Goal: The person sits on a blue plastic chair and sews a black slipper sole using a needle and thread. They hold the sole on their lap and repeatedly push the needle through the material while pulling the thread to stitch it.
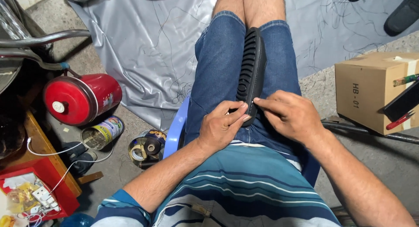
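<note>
A long black ribbed rubber sole (252, 65) lies between my knees on my blue denim shorts, its near end by my hands. My left hand (221, 126) pinches the near end of the sole with thumb and fingers. The fingertips of my right hand (289, 113) press the same near edge from the right. Whether a small tool or thread is in my fingers, I cannot tell. I sit on a blue plastic chair (176, 130).
A red cylindrical container (80, 98) lies on the left, with an open tin (101, 132) and tape rolls (146, 148) near it. A cardboard box (376, 89) with tools stands right. A grey sheet (148, 48) covers the floor ahead. A red tray (35, 190) holds a white charger.
</note>
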